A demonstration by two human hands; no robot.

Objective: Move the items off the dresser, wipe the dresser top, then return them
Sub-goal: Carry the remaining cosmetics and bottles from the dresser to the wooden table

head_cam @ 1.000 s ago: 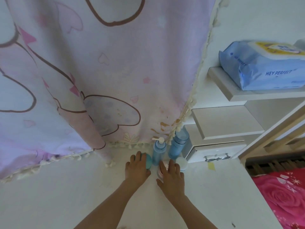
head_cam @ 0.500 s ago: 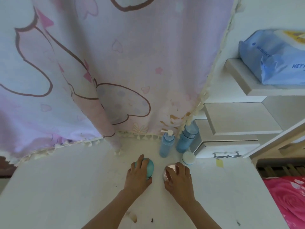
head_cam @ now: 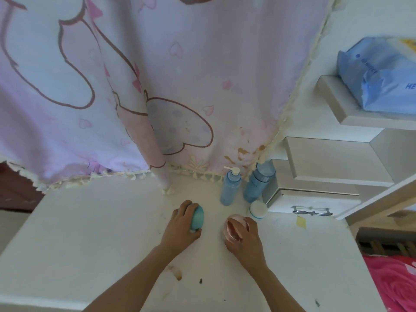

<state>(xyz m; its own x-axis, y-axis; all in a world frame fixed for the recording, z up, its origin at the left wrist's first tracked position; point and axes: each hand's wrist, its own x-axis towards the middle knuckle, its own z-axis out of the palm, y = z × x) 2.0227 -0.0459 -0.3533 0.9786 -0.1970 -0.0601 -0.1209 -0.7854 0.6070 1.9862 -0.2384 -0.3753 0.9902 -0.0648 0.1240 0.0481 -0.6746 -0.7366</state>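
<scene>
The clearing step is in hand. On the white desk (head_cam: 90,233), the left hand (head_cam: 180,228) curls round a teal jar (head_cam: 198,218). Just to its right, the right hand (head_cam: 246,238) grips a pink jar (head_cam: 231,228). I cannot tell whether the jars rest on the desk or are just lifted. Behind them stand a pump bottle (head_cam: 230,188), a taller bottle (head_cam: 257,184) and a white jar (head_cam: 258,209), untouched. The next move is likely to carry both jars off the desk without knocking the bottles.
</scene>
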